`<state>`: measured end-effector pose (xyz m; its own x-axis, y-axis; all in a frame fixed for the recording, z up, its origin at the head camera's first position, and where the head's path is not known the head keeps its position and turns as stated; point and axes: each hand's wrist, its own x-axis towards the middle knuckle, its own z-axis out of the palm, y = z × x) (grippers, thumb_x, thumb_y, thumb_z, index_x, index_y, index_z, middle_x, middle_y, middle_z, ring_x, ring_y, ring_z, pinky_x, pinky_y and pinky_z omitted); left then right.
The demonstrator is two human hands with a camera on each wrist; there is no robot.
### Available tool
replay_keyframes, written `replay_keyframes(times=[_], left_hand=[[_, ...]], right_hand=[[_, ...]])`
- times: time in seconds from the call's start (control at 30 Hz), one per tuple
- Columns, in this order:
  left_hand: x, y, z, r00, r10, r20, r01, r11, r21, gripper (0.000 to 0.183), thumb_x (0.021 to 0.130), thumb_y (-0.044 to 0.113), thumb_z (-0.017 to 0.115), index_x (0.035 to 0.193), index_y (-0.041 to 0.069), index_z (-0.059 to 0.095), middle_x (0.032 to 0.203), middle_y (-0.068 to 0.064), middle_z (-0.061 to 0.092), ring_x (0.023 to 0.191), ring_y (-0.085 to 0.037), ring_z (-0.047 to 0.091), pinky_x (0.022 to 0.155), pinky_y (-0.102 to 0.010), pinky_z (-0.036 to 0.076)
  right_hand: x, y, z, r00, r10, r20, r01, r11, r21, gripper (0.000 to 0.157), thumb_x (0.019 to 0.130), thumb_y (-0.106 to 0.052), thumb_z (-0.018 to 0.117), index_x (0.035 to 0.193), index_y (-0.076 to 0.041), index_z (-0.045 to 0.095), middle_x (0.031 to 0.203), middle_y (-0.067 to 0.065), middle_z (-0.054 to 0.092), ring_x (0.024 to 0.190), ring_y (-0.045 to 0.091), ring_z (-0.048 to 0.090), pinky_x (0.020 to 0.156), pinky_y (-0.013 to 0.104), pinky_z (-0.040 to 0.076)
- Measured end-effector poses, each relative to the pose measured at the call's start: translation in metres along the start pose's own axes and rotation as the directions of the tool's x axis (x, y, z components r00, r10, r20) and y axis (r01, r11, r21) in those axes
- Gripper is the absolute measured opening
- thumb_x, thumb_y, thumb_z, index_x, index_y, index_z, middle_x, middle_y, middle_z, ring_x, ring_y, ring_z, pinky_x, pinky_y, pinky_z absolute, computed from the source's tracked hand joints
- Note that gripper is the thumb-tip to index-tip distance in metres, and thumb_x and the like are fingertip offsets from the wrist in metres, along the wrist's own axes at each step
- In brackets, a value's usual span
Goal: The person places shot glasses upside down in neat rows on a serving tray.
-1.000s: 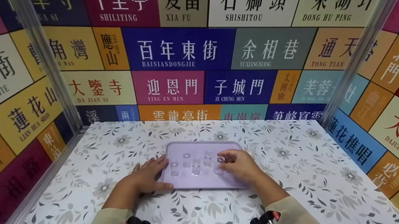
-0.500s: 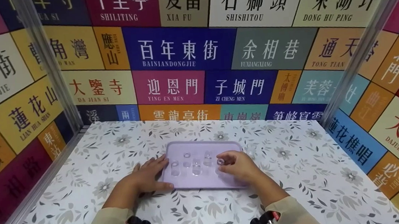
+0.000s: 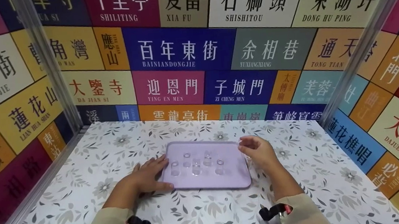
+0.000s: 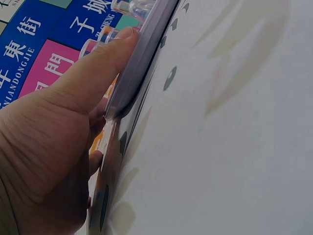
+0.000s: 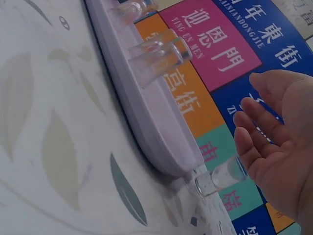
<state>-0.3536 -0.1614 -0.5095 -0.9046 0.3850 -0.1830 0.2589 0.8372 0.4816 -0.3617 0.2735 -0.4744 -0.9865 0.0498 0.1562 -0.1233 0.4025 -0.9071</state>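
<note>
A lilac tray [image 3: 208,183] lies on the table with several small clear glasses standing upright on it, one at its right part [image 3: 220,167]. My left hand [image 3: 149,178] rests at the tray's left edge, fingers stretched along the side and thumb by the near corner. In the left wrist view, that thumb [image 4: 102,63] lies against the rim. Beyond the tray's right edge is my right hand [image 3: 259,152], fingers loosely bent. Beside it a further clear glass [image 5: 222,177] stands on the table off the tray; whether the hand touches it I cannot tell.
A white tablecloth [image 3: 118,161] with grey leaves and flowers covers the table. Panels of coloured name signs [image 3: 180,49] stand behind and at both sides, with clear corner posts [image 3: 354,43] between them.
My right hand has let go of the right-hand glass on the tray and moved right, past the tray's edge. That glass stays upright on the tray. The left hand has not moved.
</note>
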Motion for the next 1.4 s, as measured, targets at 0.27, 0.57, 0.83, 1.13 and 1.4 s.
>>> replay_keyframes(times=[0.27,0.57,0.83,1.13,1.4], left_hand=[[0.000,0.002,-0.001,1.000,-0.018,0.006,0.018,1.000,0.002,0.114,0.077,0.082,0.077,0.170,0.038,0.027,0.181,0.017,0.012,0.171,-0.033,0.005,0.134,-0.071,-0.007],[-0.002,0.003,-0.001,0.999,-0.034,0.006,0.034,0.999,-0.014,0.116,0.076,0.082,0.078,0.171,0.038,0.027,0.181,0.016,0.012,0.171,-0.035,0.004,0.133,-0.072,-0.007],[-0.001,0.001,0.000,1.000,-0.021,0.001,0.021,1.000,-0.016,0.116,0.076,0.082,0.077,0.170,0.039,0.026,0.181,0.017,0.011,0.171,-0.034,0.004,0.133,-0.071,-0.008],[-0.001,0.001,-0.001,1.000,-0.018,0.009,0.018,1.000,-0.016,0.115,0.076,0.082,0.077,0.170,0.040,0.026,0.181,0.018,0.011,0.171,-0.033,0.003,0.134,-0.069,-0.008],[0.000,0.000,0.000,1.000,-0.016,0.008,0.016,1.000,0.018,0.115,0.077,0.085,0.074,0.170,0.040,0.026,0.181,0.018,0.010,0.171,-0.035,0.004,0.133,-0.071,-0.007]], right_hand=[[0.009,0.021,-0.029,0.992,0.071,-0.107,-0.074,0.997,-0.024,0.058,0.097,-0.032,0.081,0.148,-0.015,0.061,0.143,0.017,0.065,0.129,0.027,0.062,0.107,0.031,0.053],[0.012,0.040,-0.027,0.984,0.177,-0.002,-0.177,0.981,-0.083,0.065,0.099,-0.029,0.078,0.156,-0.009,0.053,0.156,0.018,0.057,0.151,0.038,0.047,0.126,0.053,0.042],[0.013,0.059,-0.017,0.985,0.170,0.011,-0.164,0.963,-0.215,0.057,0.095,-0.026,0.080,0.147,-0.008,0.064,0.148,0.020,0.063,0.140,0.036,0.057,0.121,0.051,0.047],[0.018,0.068,-0.015,0.993,0.114,0.003,-0.107,0.940,-0.323,0.049,0.094,-0.030,0.080,0.135,-0.005,0.071,0.141,0.021,0.069,0.135,0.042,0.061,0.120,0.055,0.047],[0.017,0.066,-0.018,0.994,0.113,0.001,-0.106,0.927,-0.360,0.048,0.096,-0.032,0.078,0.134,-0.003,0.071,0.136,0.022,0.070,0.131,0.042,0.063,0.117,0.057,0.049]])
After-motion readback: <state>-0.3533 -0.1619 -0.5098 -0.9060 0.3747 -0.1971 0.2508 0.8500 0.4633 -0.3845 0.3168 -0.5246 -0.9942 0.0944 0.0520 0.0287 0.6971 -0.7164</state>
